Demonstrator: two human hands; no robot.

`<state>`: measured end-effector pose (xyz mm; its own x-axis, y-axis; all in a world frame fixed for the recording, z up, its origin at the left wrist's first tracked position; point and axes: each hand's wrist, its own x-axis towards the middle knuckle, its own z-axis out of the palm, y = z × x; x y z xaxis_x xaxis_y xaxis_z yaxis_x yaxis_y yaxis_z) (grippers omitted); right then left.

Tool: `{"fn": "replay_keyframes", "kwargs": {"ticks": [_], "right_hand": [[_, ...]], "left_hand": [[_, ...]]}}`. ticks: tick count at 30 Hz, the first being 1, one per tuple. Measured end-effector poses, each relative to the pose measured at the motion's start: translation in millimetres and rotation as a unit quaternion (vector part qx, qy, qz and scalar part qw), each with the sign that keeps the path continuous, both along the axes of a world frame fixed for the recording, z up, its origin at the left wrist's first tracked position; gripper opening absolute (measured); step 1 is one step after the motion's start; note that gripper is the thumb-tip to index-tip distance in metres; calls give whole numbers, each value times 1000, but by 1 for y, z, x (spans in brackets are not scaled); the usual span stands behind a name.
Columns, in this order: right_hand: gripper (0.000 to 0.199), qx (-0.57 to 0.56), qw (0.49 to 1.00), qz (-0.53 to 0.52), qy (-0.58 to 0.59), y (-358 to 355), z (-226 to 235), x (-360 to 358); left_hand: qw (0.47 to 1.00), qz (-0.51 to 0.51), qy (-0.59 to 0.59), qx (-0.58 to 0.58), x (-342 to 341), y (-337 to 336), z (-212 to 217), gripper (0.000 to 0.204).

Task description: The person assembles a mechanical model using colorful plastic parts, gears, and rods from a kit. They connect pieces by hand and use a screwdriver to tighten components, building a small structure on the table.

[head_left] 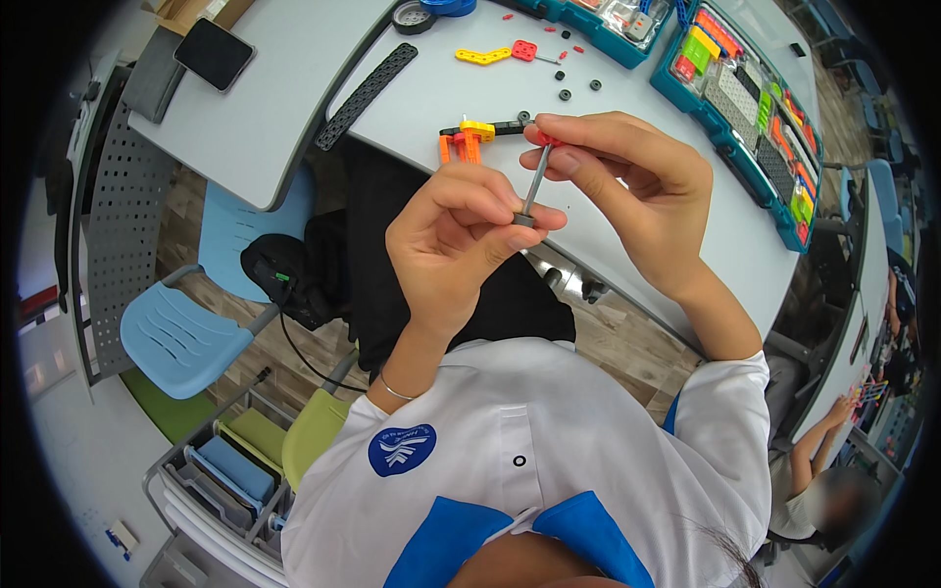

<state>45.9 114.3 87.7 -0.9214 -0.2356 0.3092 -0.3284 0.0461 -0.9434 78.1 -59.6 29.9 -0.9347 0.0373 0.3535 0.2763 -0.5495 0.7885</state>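
A thin grey axle (537,180) slants between my hands, just over the table's near edge. My left hand (441,235) is closed in a pinch on a dark grey bushing (524,220) at the axle's lower end. At the upper end, my right hand (652,181) pinches a small red connector (552,140), partly covered by the fingers. Just beyond my left hand sits a built piece with a black beam (507,128), a yellow block (477,130) and orange parts (468,150); my fingers hide some of it.
Farther back on the table (441,98) lie a yellow angled beam (483,57), a red plate (524,50), several red pegs and black bushings (565,95). A long black beam (368,96) lies at left, a phone (215,54) beyond. Teal parts case (730,147) stands right.
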Motion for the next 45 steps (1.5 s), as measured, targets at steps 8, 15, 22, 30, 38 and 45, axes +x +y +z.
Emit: {"fn": "replay_keyframes", "kwargs": {"ticks": [8,15,22,30,38,45], "right_hand": [[28,32,999,5,38,2,3,-1],[26,-1,1000,-1,-9,1,5,3],[25,14,1000,2,-15,2,3,-2],[30,-102,979,65,-164,16,10,-17],[41,-195,932,109,-287,9,-9,-14],[41,-235,899,114,-351,6,-14,-11]], "left_hand": [[1000,4,-3,9,0,-1,0,25],[1000,-1,-3,0,1,0,0,23],[1000,-2,-24,6,-2,-1,1,22],[994,-11,-89,62,-6,-11,7,21],[993,-46,-77,81,-6,-6,0,17],[996,-32,-72,47,-6,-4,-1,17]]}}
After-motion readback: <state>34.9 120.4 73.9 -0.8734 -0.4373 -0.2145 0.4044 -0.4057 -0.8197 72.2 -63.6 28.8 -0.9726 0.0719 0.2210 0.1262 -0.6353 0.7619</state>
